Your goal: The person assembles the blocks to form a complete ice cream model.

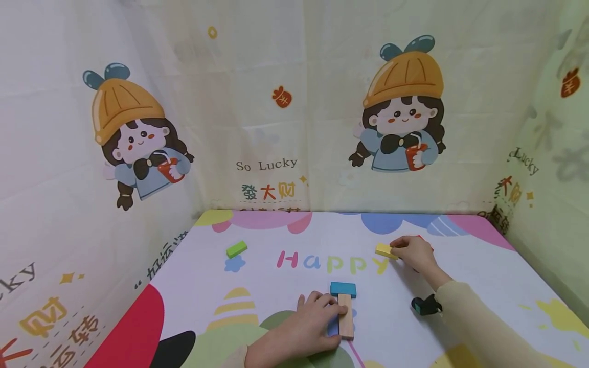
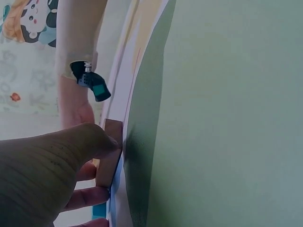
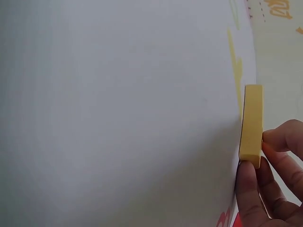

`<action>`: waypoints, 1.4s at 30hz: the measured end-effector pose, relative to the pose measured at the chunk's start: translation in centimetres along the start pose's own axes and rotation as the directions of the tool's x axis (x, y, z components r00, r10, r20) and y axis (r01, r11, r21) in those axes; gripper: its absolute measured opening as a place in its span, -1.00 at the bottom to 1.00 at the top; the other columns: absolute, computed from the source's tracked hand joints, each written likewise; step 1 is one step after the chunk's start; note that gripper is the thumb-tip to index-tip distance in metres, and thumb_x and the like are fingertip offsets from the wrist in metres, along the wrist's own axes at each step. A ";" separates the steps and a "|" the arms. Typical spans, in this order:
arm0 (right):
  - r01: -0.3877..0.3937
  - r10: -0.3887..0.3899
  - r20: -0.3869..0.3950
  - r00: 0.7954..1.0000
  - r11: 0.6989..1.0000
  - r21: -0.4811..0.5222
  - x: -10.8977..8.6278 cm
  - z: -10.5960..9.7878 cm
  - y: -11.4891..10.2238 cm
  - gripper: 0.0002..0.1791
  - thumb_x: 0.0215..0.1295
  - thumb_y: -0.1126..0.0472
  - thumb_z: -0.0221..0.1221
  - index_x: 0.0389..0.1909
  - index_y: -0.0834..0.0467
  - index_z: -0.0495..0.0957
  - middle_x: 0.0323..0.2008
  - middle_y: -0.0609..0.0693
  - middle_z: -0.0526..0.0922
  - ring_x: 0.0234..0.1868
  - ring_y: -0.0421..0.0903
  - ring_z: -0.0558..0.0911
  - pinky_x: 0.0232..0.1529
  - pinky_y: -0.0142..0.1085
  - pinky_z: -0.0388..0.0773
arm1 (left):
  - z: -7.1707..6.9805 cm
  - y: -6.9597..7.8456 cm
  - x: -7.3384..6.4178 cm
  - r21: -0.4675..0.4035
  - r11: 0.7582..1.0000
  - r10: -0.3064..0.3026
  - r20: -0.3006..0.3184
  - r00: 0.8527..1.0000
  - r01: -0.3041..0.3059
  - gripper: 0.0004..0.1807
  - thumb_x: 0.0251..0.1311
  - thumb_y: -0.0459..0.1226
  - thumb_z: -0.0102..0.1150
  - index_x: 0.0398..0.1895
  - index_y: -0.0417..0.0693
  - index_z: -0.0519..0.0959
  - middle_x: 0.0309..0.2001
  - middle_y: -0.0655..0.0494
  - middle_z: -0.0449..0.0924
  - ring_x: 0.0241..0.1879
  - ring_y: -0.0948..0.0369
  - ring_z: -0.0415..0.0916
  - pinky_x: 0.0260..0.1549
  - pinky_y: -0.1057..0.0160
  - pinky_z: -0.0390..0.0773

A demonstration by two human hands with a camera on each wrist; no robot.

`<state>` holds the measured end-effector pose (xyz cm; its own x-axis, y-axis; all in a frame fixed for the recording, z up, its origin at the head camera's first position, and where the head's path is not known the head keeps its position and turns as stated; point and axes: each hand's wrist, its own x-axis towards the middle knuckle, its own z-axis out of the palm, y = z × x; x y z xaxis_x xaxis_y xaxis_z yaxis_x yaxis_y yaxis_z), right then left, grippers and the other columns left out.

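Observation:
A plain wooden block (image 1: 345,319) lies lengthwise on the table, its far end against a teal block (image 1: 343,290). My left hand (image 1: 306,324) holds the wooden block, thumb at its near left side and a fingertip on top. In the left wrist view the thumb presses along this wooden block (image 2: 110,156). Farther off on the right, my right hand (image 1: 416,255) pinches a yellow block (image 1: 385,250) by its right end. In the right wrist view, thumb and fingers meet at one end of the yellow block (image 3: 252,120).
A green block (image 1: 236,249) lies at the far left. Something red (image 1: 425,241) shows partly behind my right hand. The printed tabletop (image 1: 276,291) reaches back to a patterned cloth wall (image 1: 322,128). A black wrist camera (image 1: 425,305) sits at the right sleeve.

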<state>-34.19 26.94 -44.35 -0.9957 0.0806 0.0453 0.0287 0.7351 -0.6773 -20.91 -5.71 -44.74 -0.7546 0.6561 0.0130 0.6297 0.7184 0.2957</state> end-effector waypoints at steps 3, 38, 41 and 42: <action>-0.008 0.008 0.008 1.000 1.000 0.011 0.1 0.3 -0.2 -0.71 0.30 0.19 0.30 -0.05 0.27 0.72 -0.16 0.20 0.75 -0.30 -0.03 0.60 -0.39 -0.28 0.50 | 0.0 0.0 0.0 0.002 1.000 -0.001 0.004 1.000 0.001 -0.47 0.25 0.01 0.36 0.30 0.39 0.54 0.23 0.33 0.46 0.20 0.21 0.31 0.10 -0.38 0.43; 0.026 -0.030 0.089 0.996 0.998 0.048 -0.3 3.4 -3.9 -0.76 0.33 0.24 0.29 -0.07 0.27 0.71 -0.11 0.18 0.71 -0.17 0.03 0.57 -0.21 -0.29 0.57 | -0.3 0.1 0.5 0.003 1.000 -0.015 0.043 0.999 0.015 -0.48 0.26 0.05 0.36 0.30 0.43 0.54 0.25 0.35 0.45 0.19 0.21 0.31 0.11 -0.41 0.44; 0.033 -0.038 0.095 0.995 0.998 0.056 -0.6 3.6 -4.4 -0.77 0.32 0.25 0.29 -0.07 0.27 0.71 -0.12 0.18 0.71 -0.18 0.02 0.58 -0.25 -0.31 0.55 | -0.3 0.1 0.5 -0.002 1.000 -0.020 0.050 0.999 0.020 -0.48 0.26 0.06 0.36 0.29 0.44 0.53 0.24 0.36 0.45 0.18 0.21 0.31 0.11 -0.41 0.44; 0.035 -0.040 0.098 0.994 0.998 0.059 -0.7 3.7 -4.5 -0.77 0.32 0.25 0.29 -0.07 0.27 0.71 -0.13 0.18 0.71 -0.19 0.02 0.58 -0.26 -0.31 0.55 | -0.3 0.1 0.4 -0.001 1.000 -0.021 0.049 0.999 0.021 -0.49 0.25 0.06 0.36 0.29 0.44 0.54 0.24 0.36 0.45 0.18 0.21 0.31 0.10 -0.41 0.45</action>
<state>-33.94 21.06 -44.01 -0.9999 -0.0156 0.0005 -0.0112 0.6964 -0.7175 -21.22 -5.43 -44.44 -0.7578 0.6512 -0.0405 0.6133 0.7321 0.2965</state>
